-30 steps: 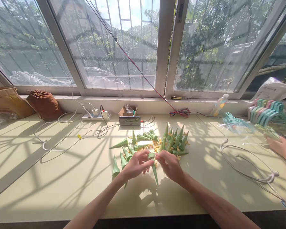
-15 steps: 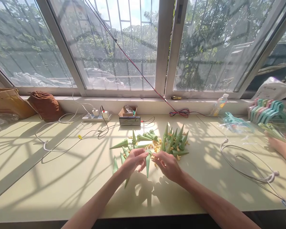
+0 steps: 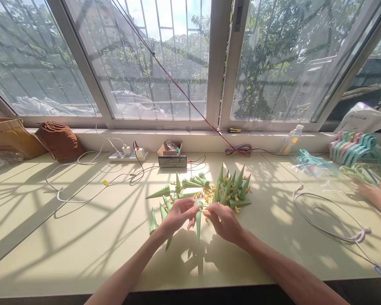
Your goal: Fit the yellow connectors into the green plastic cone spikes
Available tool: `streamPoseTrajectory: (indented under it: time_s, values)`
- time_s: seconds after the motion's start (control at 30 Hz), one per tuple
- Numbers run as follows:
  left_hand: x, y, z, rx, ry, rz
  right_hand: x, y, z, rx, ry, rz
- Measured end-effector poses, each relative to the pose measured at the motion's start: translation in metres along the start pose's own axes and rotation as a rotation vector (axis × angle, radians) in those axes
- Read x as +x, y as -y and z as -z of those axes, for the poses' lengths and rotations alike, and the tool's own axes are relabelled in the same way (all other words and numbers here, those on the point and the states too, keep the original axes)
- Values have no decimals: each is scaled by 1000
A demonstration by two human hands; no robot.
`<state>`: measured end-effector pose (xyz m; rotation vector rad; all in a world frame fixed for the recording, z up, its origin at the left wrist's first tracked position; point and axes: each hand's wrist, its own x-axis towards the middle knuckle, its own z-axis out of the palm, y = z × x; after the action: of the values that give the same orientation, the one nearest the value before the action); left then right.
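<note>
My left hand (image 3: 181,214) is closed on the wide end of a green plastic cone spike (image 3: 198,226), which hangs point down above the table. My right hand (image 3: 221,216) pinches a small yellow plastic piece (image 3: 205,208) against the side of the cone's wide end; the fingertips partly hide it. Behind my right hand stands a cluster of green cone spikes (image 3: 238,182) with yellow pieces in their sides. More green cones (image 3: 158,192) lie beyond and left of my left hand. Loose yellow pieces (image 3: 206,192) are heaped between the two groups.
At the right edge a co-worker's hand (image 3: 373,197) holds something green. Near it are a coiled white cable (image 3: 332,237), teal hangers (image 3: 311,157) and a bottle (image 3: 292,140). A phone (image 3: 172,162), small box (image 3: 171,147), power strip (image 3: 127,156) and brown bag (image 3: 60,142) line the back.
The cone in my left hand has tipped more upright, its point shifting slightly down and right. My right hand stays at its side. The co-worker's hand has moved a little.
</note>
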<state>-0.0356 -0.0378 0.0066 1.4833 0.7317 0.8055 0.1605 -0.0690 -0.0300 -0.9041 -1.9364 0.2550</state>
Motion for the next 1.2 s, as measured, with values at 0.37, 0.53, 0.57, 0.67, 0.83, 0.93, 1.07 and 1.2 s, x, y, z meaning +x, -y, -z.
streamPoseTrajectory:
  time_s: [0.37, 0.53, 0.57, 0.67, 0.83, 0.93, 1.07, 1.2]
  values:
    - [-4, 15, 0, 601, -146, -588, 4, 7, 1, 145, 9, -221]
    - [-5, 10, -2, 636, -153, -587, 6, 10, 1, 222, 15, -281]
    - [-5, 8, -3, 628, -165, -570, 6, 10, 0, 225, 13, -287]
    - [-6, 6, -5, 604, -190, -521, 5, 10, -1, 232, 10, -301]
    - [-5, 6, -6, 526, -185, -474, 4, 9, -2, 236, 7, -311]
    - [-5, 4, -6, 469, -159, -371, 5, 9, -2, 219, -3, -307]
    - [-5, 1, -7, 393, -99, -202, 5, 8, -2, 204, -14, -307]
    - [-4, 2, -6, 318, -56, -120, 5, 9, -2, 210, -9, -312]
